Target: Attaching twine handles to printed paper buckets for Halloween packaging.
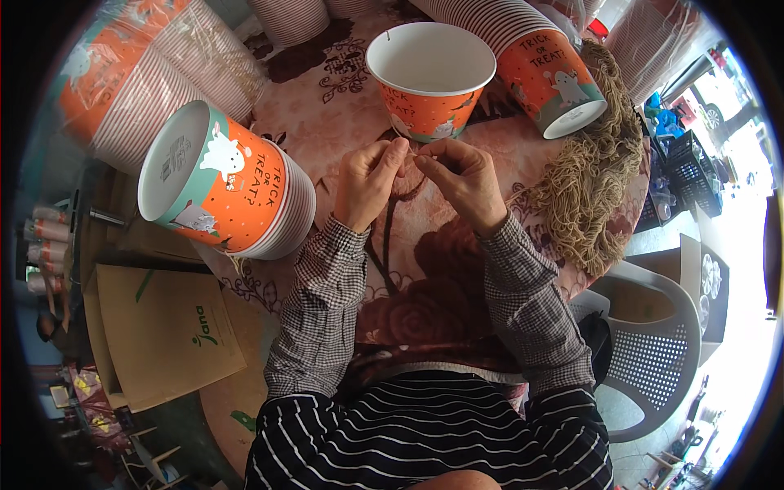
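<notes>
My left hand (372, 181) and my right hand (465, 178) meet over the table, fingertips pinched close together. Between them shows a thin pale string (411, 152), mostly hidden by the fingers. Just beyond stands an orange paper bucket (429, 98) with a white inside and a green base band, upright and apart from my hands. A small dark bit sits at its far left rim. To the right lies a heap of tan string (584, 188). Left of my left hand, a stack of matching buckets (237, 184) stands tilted, bottom end up.
Another nested bucket stack (535, 69) lies at the back right. Plastic-wrapped stacks (155, 77) crowd the far left. The round table wears a floral cloth (425, 286). A cardboard box (167, 335) stands at lower left, a grey plastic chair (653, 351) at right.
</notes>
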The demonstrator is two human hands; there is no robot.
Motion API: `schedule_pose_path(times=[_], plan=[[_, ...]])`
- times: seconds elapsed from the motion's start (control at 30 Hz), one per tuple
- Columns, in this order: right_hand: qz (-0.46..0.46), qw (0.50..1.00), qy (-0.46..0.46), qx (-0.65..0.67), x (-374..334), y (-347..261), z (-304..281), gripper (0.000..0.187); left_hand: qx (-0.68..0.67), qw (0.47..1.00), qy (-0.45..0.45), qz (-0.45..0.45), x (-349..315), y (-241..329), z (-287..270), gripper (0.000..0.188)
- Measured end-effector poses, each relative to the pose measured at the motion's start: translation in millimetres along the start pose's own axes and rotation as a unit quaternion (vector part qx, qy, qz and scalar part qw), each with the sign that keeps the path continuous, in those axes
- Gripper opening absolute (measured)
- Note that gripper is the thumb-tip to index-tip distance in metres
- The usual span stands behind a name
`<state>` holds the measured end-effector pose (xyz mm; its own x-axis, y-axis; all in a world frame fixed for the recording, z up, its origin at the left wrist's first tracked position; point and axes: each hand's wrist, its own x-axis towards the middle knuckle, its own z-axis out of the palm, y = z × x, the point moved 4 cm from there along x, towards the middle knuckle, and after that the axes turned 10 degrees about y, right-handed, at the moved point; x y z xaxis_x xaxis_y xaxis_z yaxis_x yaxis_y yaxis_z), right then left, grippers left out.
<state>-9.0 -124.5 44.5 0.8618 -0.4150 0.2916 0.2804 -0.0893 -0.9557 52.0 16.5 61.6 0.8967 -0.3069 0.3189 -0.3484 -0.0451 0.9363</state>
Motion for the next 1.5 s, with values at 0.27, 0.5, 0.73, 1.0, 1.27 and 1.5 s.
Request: schedule_pose_path(times=[0.27,0.5,0.73,1.0,1.27,1.5], plan=[[0.019,1.000,-0.009,-0.016,0,3,0,0.011,0.058,0.994,0.000,0.088,2,1,-3,0.025],[0.004,0.999,0.011,-0.045,1,-5,-4,0.012,0.046,0.991,-0.002,0.123,1,2,0,0.014],[-0.025,0.995,0.017,-0.095,0,-9,-6,0.015,0.047,0.995,-0.018,0.089,0,-2,3,0.012],[0.069,0.998,-0.005,-0.012,4,-12,-11,0.023,0.102,0.989,0.004,0.108,1,-2,1,0.012],[0.181,0.973,-0.073,0.124,-3,4,5,0.020,0.048,0.995,0.010,0.091,1,-4,2,0.012],[0.157,0.983,-0.035,0.089,0,1,-1,0.012,0.012,0.999,-0.011,0.050,3,-5,0,0.025]])
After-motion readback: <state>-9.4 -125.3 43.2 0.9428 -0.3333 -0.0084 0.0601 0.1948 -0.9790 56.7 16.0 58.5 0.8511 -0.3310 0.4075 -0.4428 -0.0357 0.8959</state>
